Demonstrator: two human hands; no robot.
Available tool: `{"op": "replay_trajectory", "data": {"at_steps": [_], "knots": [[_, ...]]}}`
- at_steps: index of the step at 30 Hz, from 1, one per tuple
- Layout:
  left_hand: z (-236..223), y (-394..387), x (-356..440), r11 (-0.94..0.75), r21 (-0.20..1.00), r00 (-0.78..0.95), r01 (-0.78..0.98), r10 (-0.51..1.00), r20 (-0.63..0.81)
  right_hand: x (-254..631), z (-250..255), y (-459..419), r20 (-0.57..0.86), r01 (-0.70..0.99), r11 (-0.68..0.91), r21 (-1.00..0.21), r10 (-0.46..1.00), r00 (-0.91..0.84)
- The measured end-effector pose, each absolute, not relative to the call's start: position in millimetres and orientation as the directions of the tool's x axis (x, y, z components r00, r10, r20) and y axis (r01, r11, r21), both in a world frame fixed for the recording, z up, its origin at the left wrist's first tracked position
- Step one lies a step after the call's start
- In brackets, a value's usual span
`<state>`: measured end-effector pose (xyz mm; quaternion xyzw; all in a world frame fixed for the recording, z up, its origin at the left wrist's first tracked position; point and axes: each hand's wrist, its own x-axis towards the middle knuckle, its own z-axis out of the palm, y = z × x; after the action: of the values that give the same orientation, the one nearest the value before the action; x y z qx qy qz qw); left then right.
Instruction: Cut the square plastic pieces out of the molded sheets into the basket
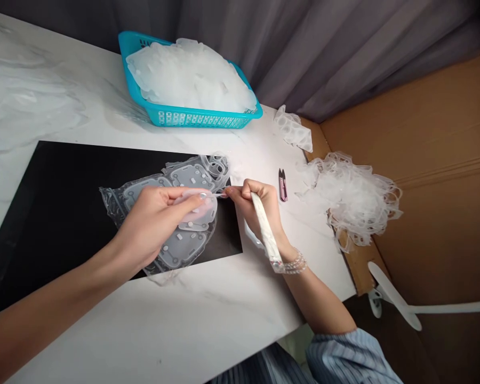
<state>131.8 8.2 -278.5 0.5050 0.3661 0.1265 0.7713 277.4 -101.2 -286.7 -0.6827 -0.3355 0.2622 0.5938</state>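
Note:
My left hand (160, 216) pinches a small translucent silicone piece (198, 210) over a sheet of moulded silicone parts (176, 184) that lies on a black mat (64, 213). My right hand (256, 205) is closed round a white-handled tool (266, 232), and the tool's tip touches the edge of the piece beside my left fingertips. The handle runs back along my right wrist, which wears a beaded bracelet (292, 265).
A turquoise basket (172, 114) heaped with clear silicone parts stands at the back. Small pink snips (282, 185) lie right of my hands. A pile of clear trimmings (352, 200) spills over the table edge by a cardboard box (436, 176). More scraps (293, 128) lie behind.

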Motion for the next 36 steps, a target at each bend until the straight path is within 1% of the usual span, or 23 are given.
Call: {"op": "replay_trajectory", "data": {"at_steps": [1, 2, 4, 5, 6, 7, 9, 11, 13, 15, 16, 18, 20, 23, 29, 36], "knots": [[-279.2, 7.6, 131.0, 0.440, 0.888, 0.668, 0.138, 0.621, -0.411, 279.5, -288.7, -101.6, 0.053, 0.178, -0.082, -0.981, 0.764, 0.643], [-280.0, 7.2, 130.3, 0.384, 0.918, 0.618, 0.103, 0.698, -0.361, 281.9, -290.7, -102.1, 0.063, 0.208, -0.097, -0.973, 0.758, 0.649], [-281.7, 7.1, 129.2, 0.211, 0.976, 0.489, 0.047, 0.848, -0.207, 287.0, -293.3, -102.9, 0.077, 0.259, -0.132, -0.957, 0.744, 0.664], [-281.8, 7.2, 128.8, 0.145, 0.989, 0.443, 0.023, 0.885, -0.141, 289.2, -293.3, -103.5, 0.072, 0.276, -0.157, -0.948, 0.741, 0.667], [-281.3, 7.3, 128.5, 0.125, 0.992, 0.431, -0.007, 0.896, -0.110, 290.7, -292.1, -104.3, 0.060, 0.292, -0.187, -0.938, 0.742, 0.668], [-280.0, 7.3, 128.3, 0.155, 0.987, 0.452, -0.046, 0.884, -0.118, 291.4, -289.4, -105.3, 0.048, 0.312, -0.221, -0.924, 0.743, 0.668], [-276.0, 6.3, 128.1, 0.297, 0.948, 0.547, -0.112, 0.815, -0.191, 289.2, -279.8, -108.3, 0.057, 0.368, -0.274, -0.889, 0.730, 0.681], [-271.6, 4.2, 127.4, 0.402, 0.907, 0.626, -0.127, 0.742, -0.241, 282.6, -266.5, -112.3, 0.107, 0.395, -0.265, -0.880, 0.698, 0.708], [-268.4, 1.7, 126.0, 0.462, 0.880, 0.689, -0.113, 0.674, -0.266, 273.3, -253.4, -116.8, 0.093, 0.317, -0.188, -0.930, 0.713, 0.695], [-266.7, -0.1, 124.2, 0.501, 0.859, 0.744, -0.103, 0.612, -0.268, 264.0, -244.1, -120.7, 0.030, 0.161, -0.089, -0.983, 0.785, 0.618], [-266.2, -0.7, 123.4, 0.509, 0.854, 0.768, -0.110, 0.589, -0.252, 260.2, -241.3, -122.3, 0.011, 0.087, -0.047, -0.995, 0.822, 0.569], [-265.8, -1.3, 122.4, 0.509, 0.850, 0.807, -0.135, 0.555, -0.204, 254.9, -239.4, -124.4, 0.025, -0.008, 0.034, -0.999, 0.861, 0.509], [-265.4, -1.6, 122.0, 0.504, 0.849, 0.837, -0.156, 0.524, -0.157, 252.4, -240.2, -125.7, 0.054, -0.064, 0.099, -0.993, 0.866, 0.496], [-264.1, -2.0, 121.7, 0.501, 0.848, 0.868, -0.175, 0.485, -0.108, 251.8, -241.6, -126.5, 0.069, -0.127, 0.152, -0.980, 0.864, 0.498], [-261.2, -2.1, 121.5, 0.469, 0.860, 0.865, -0.202, 0.497, -0.067, 250.7, -239.8, -126.5, 0.099, -0.157, 0.206, -0.966, 0.853, 0.512], [-262.9, -2.1, 121.8, 0.511, 0.842, 0.855, -0.173, 0.502, -0.129, 249.9, -242.1, -127.1, 0.076, -0.181, 0.203, -0.962, 0.839, 0.539]]}}
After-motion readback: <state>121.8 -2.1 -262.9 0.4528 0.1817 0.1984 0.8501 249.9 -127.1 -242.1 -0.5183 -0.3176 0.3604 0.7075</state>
